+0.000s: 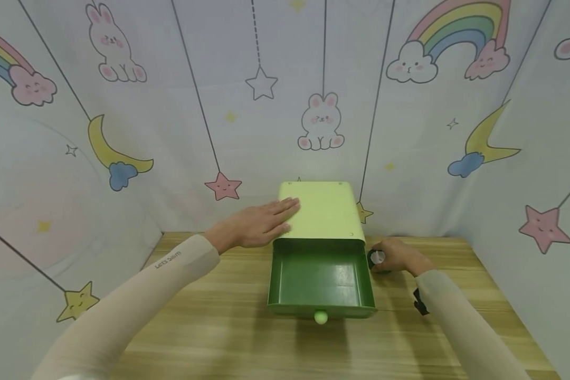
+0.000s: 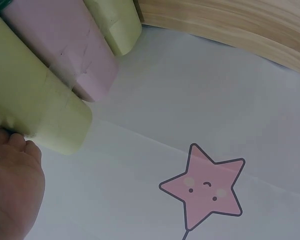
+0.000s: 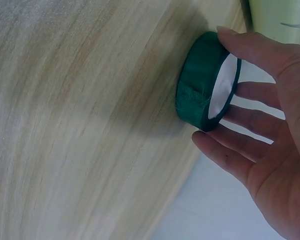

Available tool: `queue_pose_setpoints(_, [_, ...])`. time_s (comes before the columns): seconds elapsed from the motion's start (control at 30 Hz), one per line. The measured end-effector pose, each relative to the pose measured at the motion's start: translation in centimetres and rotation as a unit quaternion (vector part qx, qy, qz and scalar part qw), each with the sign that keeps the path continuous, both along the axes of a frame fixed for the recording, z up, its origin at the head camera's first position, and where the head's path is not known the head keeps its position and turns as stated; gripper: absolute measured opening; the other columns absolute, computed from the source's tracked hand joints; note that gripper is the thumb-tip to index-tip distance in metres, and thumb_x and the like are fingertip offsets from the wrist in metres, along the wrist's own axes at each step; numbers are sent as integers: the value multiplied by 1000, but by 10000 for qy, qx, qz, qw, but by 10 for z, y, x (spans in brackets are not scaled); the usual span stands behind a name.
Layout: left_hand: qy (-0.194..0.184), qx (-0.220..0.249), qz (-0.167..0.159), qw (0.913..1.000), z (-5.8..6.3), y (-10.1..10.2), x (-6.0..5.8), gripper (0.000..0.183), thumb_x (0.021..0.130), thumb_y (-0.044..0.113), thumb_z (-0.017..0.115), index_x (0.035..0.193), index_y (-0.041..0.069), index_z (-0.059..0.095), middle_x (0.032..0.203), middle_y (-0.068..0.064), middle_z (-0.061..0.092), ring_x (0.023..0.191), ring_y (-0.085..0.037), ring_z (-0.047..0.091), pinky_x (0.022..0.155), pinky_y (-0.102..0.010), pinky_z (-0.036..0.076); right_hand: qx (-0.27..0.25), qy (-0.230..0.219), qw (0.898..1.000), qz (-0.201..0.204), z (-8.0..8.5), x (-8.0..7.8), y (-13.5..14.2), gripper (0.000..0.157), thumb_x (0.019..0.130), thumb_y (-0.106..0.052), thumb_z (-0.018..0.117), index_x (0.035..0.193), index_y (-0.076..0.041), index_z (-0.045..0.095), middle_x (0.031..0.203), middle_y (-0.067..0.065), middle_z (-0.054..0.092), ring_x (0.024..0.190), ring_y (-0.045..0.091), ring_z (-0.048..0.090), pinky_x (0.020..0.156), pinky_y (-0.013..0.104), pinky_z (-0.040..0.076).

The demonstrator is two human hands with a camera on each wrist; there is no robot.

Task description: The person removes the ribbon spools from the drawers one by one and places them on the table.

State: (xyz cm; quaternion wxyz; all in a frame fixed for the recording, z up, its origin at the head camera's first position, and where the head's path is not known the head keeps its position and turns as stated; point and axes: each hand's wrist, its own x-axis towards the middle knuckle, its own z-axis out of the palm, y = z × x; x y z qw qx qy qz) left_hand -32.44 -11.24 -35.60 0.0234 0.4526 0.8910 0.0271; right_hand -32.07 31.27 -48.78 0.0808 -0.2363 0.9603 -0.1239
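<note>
In the head view my left hand (image 1: 261, 221) lies with extended fingers on the left side of the pale yellow-green top of a small drawer unit (image 1: 320, 208). Its top drawer (image 1: 318, 272) is pulled out, showing a bare dark green inside and a round light green knob (image 1: 320, 317). To the right of the drawer, my right hand (image 1: 396, 255) holds a roll of green ribbon (image 3: 197, 82) with a white core. The right wrist view has thumb and fingers around the roll's edges, close to the tabletop; whether it touches the wood I cannot tell.
The drawer unit stands on a wooden table (image 1: 209, 316), near the back. Yellow and pink sections (image 2: 65, 45) of it are stacked in the left wrist view. A white cloth (image 1: 266, 132) printed with rabbits, stars and rainbows hangs behind and at both sides.
</note>
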Motion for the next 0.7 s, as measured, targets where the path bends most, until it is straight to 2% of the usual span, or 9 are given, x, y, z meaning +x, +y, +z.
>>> queue_pose_setpoints(0.17, [-10, 21, -27, 10000, 1, 0, 0, 66, 114, 51, 21, 171, 20, 6, 180, 2, 5, 167, -19, 8, 136, -41, 18, -46, -6, 10000, -23, 0, 2, 1, 46, 85, -27, 88, 119, 1, 74, 101, 9, 75, 86, 18, 65, 75, 38, 56])
queue_pose_setpoints(0.4, [-23, 38, -52, 10000, 1, 1, 1, 67, 114, 52, 21, 171, 19, 7, 180, 1, 6, 167, -19, 9, 136, -41, 18, -279, 56, 9995, 119, 2, 5, 2, 40, 87, -32, 86, 111, -2, 74, 96, 8, 75, 80, 13, 63, 70, 33, 54])
queue_pose_setpoints(0.5, [-20, 71, -69, 9999, 1, 1, 1, 66, 115, 51, 22, 171, 18, 8, 179, 0, 7, 167, -19, 9, 136, -41, 18, -250, 176, 9995, 49, 3, 6, 3, 47, 88, -35, 85, 117, 1, 73, 105, 14, 76, 88, 22, 70, 76, 40, 59])
queue_pose_setpoints(0.57, [-14, 52, -62, 10000, 2, 1, 1, 66, 115, 51, 22, 171, 19, 8, 179, 1, 7, 167, -19, 9, 136, -40, 18, -152, 262, 9995, -45, 5, 7, 3, 56, 90, -38, 83, 124, 5, 71, 117, 20, 76, 102, 33, 73, 86, 48, 61])
queue_pose_setpoints(0.63, [1, 28, -60, 10000, 2, 1, 0, 66, 115, 51, 21, 171, 19, 7, 179, 1, 7, 167, -19, 10, 136, -40, 19, -93, 345, 9993, -143, 9, 8, 3, 63, 92, -40, 81, 131, 8, 67, 128, 25, 72, 114, 41, 71, 96, 55, 59])
queue_pose_setpoints(0.7, [-4, 32, -64, 10000, 2, 1, 0, 67, 114, 52, 21, 171, 19, 7, 179, 1, 6, 167, -19, 10, 136, -41, 19, -87, 436, 9988, -203, 13, 9, 3, 66, 94, -40, 79, 134, 10, 65, 132, 29, 70, 120, 46, 68, 100, 59, 57])
